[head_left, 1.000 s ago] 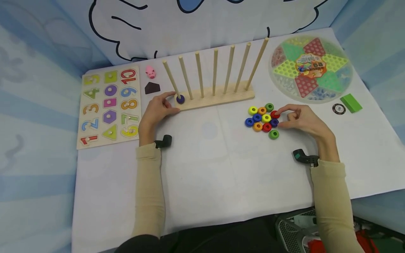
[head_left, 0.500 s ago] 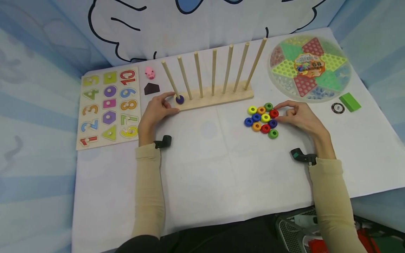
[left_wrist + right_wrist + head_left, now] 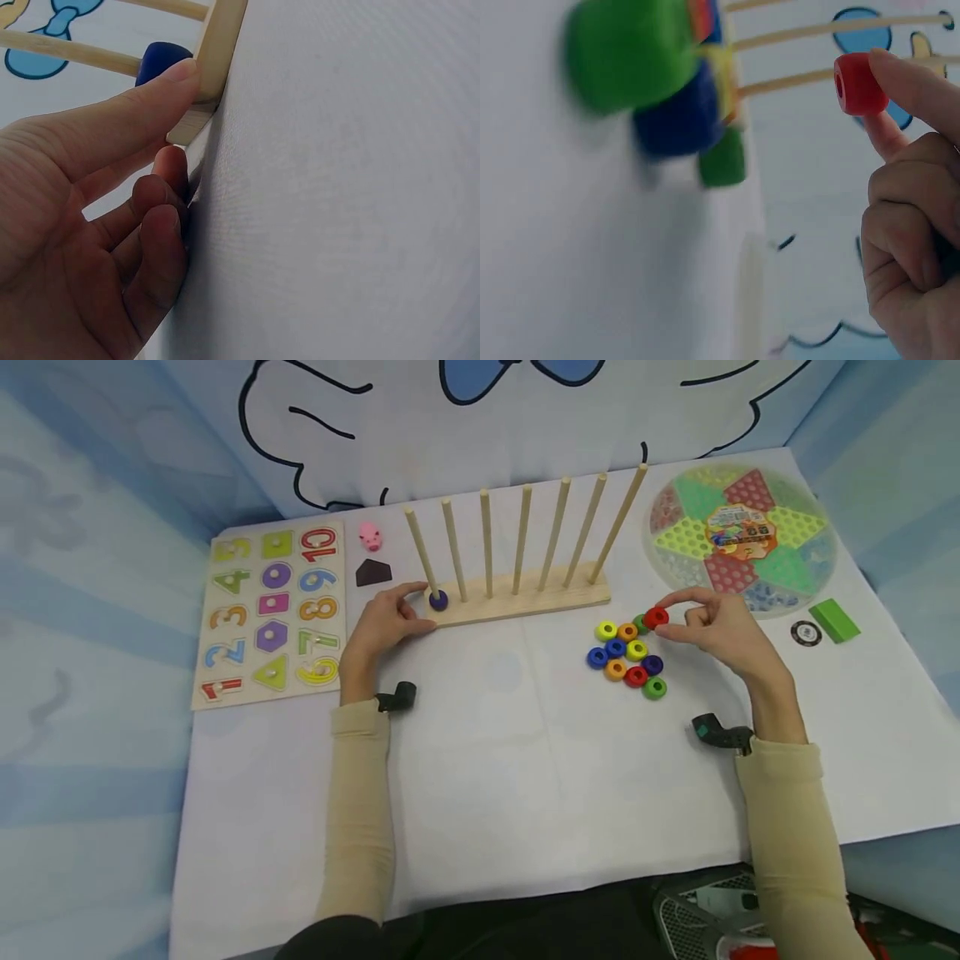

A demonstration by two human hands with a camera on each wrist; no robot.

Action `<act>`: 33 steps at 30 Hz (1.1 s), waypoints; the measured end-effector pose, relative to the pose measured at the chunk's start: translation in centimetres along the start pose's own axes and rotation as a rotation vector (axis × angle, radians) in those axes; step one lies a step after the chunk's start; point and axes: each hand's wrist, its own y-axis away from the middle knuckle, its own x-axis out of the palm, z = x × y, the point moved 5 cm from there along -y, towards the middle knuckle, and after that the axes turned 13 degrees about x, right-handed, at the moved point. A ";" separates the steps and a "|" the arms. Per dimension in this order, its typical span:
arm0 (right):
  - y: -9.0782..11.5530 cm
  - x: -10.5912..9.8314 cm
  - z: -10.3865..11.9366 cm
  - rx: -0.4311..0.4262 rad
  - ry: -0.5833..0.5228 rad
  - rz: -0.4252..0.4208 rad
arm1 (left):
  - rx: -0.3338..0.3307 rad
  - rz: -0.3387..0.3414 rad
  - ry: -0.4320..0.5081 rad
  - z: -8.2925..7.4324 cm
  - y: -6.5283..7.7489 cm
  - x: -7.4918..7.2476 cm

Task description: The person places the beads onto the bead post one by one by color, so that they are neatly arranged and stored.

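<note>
In the head view my right hand (image 3: 720, 627) pinches a red bead (image 3: 657, 617) between thumb and index finger, above the cluster's far right side. The right wrist view shows the same red bead (image 3: 861, 84) lifted off the table, its hole visible. My left hand (image 3: 384, 625) grips the left end of a wooden peg rack (image 3: 525, 601) with several upright pegs. A dark blue bead (image 3: 438, 601) sits at the foot of the leftmost peg. In the left wrist view my thumb lies on the rack's end beside that blue bead (image 3: 159, 61), with the other fingers loosely curled.
Several yellow, orange, blue, red and green beads (image 3: 637, 650) lie clustered right of centre. A number puzzle board (image 3: 258, 695) stands left, near a pink pig (image 3: 370, 536) and dark block (image 3: 372, 572). Right are a round game board (image 3: 738, 539), a chip (image 3: 806, 633) and a green block (image 3: 835, 621).
My right hand has taken hold of the red bead and raised it from the cluster. My left hand keeps its grip on the rack's end. The head view has shifted slightly.
</note>
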 end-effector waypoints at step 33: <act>-2.5 12.5 27.2 -0.260 0.323 -0.127 | 0.030 -0.012 -0.002 -0.2 0.1 0.1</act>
